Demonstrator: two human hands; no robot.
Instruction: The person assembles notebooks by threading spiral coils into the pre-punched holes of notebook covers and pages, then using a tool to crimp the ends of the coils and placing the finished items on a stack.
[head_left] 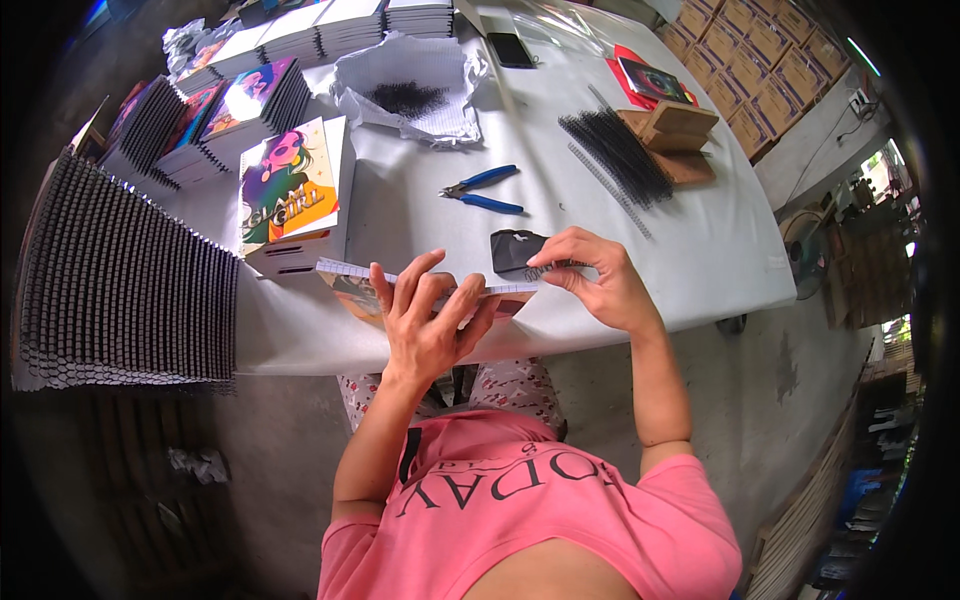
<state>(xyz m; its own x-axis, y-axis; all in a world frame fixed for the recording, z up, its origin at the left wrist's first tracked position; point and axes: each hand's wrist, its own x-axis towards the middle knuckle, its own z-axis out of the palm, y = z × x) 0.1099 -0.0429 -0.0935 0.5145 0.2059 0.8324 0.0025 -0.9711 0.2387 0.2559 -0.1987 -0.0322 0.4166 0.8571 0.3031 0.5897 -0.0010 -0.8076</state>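
Observation:
My left hand (428,318) grips a notebook (345,285) near the table's front edge, its fingers spread along the punched edge. The notebook is tilted, with its white pages up and its coloured cover beneath. At the notebook's right end, my right hand (605,278) pinches a dark spiral binding coil (548,271) between thumb and fingers. How far the coil sits in the holes cannot be made out. Just behind the coil lies a small black pad or pouch (512,250). Blue-handled cutting pliers (485,190) lie farther back on the white table.
A stack of notebooks (288,195) with illustrated covers stands left of my hands. Bound notebooks (90,290) form a tall pile at the far left. Loose coils (615,150) lie at right by a brown block (668,128). Behind are a paper-lined tray (415,70) and a phone (510,50).

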